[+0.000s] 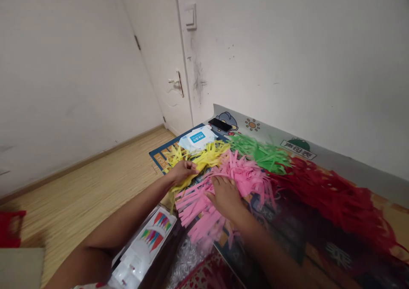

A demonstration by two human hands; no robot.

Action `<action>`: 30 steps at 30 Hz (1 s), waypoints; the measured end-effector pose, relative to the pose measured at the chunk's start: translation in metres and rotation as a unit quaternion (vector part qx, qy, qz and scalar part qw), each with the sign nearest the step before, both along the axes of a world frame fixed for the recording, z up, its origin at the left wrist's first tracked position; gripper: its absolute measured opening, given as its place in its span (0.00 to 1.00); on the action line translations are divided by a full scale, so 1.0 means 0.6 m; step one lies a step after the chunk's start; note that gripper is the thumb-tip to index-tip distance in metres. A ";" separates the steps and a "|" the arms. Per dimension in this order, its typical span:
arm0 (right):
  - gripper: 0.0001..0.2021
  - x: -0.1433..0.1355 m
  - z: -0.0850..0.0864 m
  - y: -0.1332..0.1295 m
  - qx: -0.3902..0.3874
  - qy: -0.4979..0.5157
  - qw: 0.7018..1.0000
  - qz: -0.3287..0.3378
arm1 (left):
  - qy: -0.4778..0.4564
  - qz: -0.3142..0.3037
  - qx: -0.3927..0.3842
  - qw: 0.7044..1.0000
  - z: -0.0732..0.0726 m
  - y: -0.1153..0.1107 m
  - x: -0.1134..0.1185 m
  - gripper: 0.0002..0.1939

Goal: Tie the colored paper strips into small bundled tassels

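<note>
My left hand (184,171) is closed, thumb and fingers pinched on the yellow fringed strips (207,155) at the table's left side. Flat on the pink fringed strips (246,172) lies my right hand (225,194), its fingers stretched out. Some pink strips fan out to the left and hang toward the table's near edge. Green strips (263,153) lie behind the pink ones, and a large heap of red strips (338,195) spreads to the right.
A wipes pack (198,138) and a black phone (220,124) are at the table's back. Near my left forearm is an open box (156,233) with printed flags. Crinkled clear plastic (187,261) sits below. A white door (159,46) and wall stand beyond.
</note>
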State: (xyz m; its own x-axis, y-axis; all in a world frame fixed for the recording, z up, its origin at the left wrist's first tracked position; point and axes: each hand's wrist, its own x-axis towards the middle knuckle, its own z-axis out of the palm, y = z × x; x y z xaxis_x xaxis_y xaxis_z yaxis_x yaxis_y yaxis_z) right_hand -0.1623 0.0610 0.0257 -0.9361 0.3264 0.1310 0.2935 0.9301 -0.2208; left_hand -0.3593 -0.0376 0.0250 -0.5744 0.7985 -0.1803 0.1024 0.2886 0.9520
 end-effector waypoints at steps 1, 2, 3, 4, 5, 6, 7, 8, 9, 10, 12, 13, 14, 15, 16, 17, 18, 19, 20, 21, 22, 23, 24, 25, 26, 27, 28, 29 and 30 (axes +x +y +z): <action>0.24 0.002 -0.001 -0.001 -0.005 0.007 1.000 -0.003 | -0.015 0.001 -0.002 1.000 0.000 -0.001 -0.001 0.22; 0.22 0.003 0.000 -0.002 -0.010 0.018 1.000 -0.004 | -0.027 0.003 -0.004 1.000 0.000 -0.001 -0.002 0.23; 0.20 0.003 0.002 -0.005 -0.015 0.033 0.999 -0.006 | -0.038 0.005 -0.004 0.999 0.001 -0.001 -0.002 0.23; 0.18 0.003 0.004 -0.008 -0.019 0.052 0.998 -0.006 | -0.047 0.009 -0.004 0.999 0.002 -0.001 -0.001 0.23; 0.15 0.003 0.008 -0.011 -0.022 0.073 0.997 -0.003 | -0.055 0.012 -0.003 0.998 0.003 0.000 0.000 0.23; 0.13 0.002 0.012 -0.014 -0.025 0.092 0.995 0.005 | -0.062 0.015 -0.002 0.998 0.004 0.001 0.002 0.23; 0.11 0.001 0.015 -0.017 -0.028 0.108 0.994 0.014 | -0.071 0.016 -0.001 0.997 0.005 0.002 0.005 0.23; 0.11 0.000 0.018 -0.020 -0.034 0.118 0.992 0.021 | -0.080 0.015 -0.001 0.997 0.006 0.003 0.007 0.23; 0.10 -0.001 0.020 -0.023 -0.042 0.122 0.991 0.023 | -0.090 0.013 0.000 0.996 0.008 0.004 0.010 0.23; 0.11 -0.002 0.021 -0.025 -0.054 0.121 0.991 0.019 | -0.100 0.009 0.000 0.995 0.009 0.004 0.013 0.24; 0.12 -0.006 0.023 -0.027 -0.071 0.117 0.991 -0.008 | -0.117 -0.003 0.002 0.993 0.011 0.004 0.020 0.24; 0.13 -0.008 0.023 -0.027 -0.072 0.115 0.991 -0.019 | -0.123 -0.009 0.002 0.992 0.011 0.004 0.023 0.23; 0.14 -0.010 0.024 -0.026 -0.067 0.110 0.991 -0.023 | -0.127 -0.015 0.003 0.992 0.011 0.004 0.026 0.23; 0.17 -0.012 0.025 -0.024 -0.059 0.100 0.993 -0.023 | -0.130 -0.019 0.005 0.991 0.011 0.003 0.028 0.23; 0.19 -0.013 0.027 -0.022 -0.050 0.087 0.995 -0.019 | -0.133 -0.023 0.005 0.991 0.010 0.004 0.031 0.23; 0.20 -0.014 0.028 -0.020 -0.044 0.071 0.996 -0.016 | -0.135 -0.027 0.005 0.990 0.009 0.004 0.033 0.23; 0.20 -0.013 0.029 -0.018 -0.041 0.056 0.997 -0.015 | -0.137 -0.030 0.004 0.990 0.007 0.004 0.034 0.23; 0.20 -0.013 0.030 -0.017 -0.041 0.043 0.998 -0.017 | -0.138 -0.033 0.002 0.990 0.006 0.005 0.035 0.23; 0.19 -0.011 0.031 -0.016 -0.042 0.034 0.998 -0.020 | -0.138 -0.035 0.001 0.990 0.004 0.005 0.036 0.23; 0.18 -0.010 0.031 -0.015 -0.043 0.029 0.998 -0.024 | -0.137 -0.036 0.000 0.990 0.003 0.005 0.037 0.22; 0.17 -0.009 0.032 -0.015 -0.042 0.026 0.998 -0.028 | -0.134 -0.036 0.000 0.990 0.001 0.006 0.037 0.22; 0.17 -0.008 0.032 -0.016 -0.038 0.026 0.998 -0.030 | -0.131 -0.037 0.000 0.991 0.000 0.006 0.038 0.21; 0.18 -0.007 0.033 -0.016 -0.031 0.029 0.999 -0.030 | -0.129 -0.037 0.001 0.991 -0.001 0.007 0.038 0.22; 0.19 -0.008 0.033 -0.016 -0.024 0.032 0.999 -0.028 | -0.127 -0.038 0.002 0.991 -0.002 0.007 0.038 0.22; 0.20 -0.009 0.034 -0.016 -0.017 0.034 0.999 -0.027 | -0.125 -0.038 0.003 0.991 -0.003 0.008 0.038 0.22; 0.21 -0.010 0.035 -0.015 -0.013 0.034 0.999 -0.028 | -0.123 -0.039 0.002 0.992 -0.003 0.008 0.039 0.22; 0.22 -0.012 0.036 -0.013 -0.013 0.034 0.999 -0.031 | -0.121 -0.040 0.002 0.992 -0.003 0.008 0.039 0.22; 0.22 -0.013 0.037 -0.012 -0.015 0.032 0.999 -0.035 | -0.119 -0.042 0.001 0.992 -0.002 0.009 0.040 0.22; 0.21 -0.015 0.038 -0.009 -0.017 0.031 0.999 -0.040 | -0.116 -0.045 -0.001 0.992 -0.002 0.009 0.040 0.22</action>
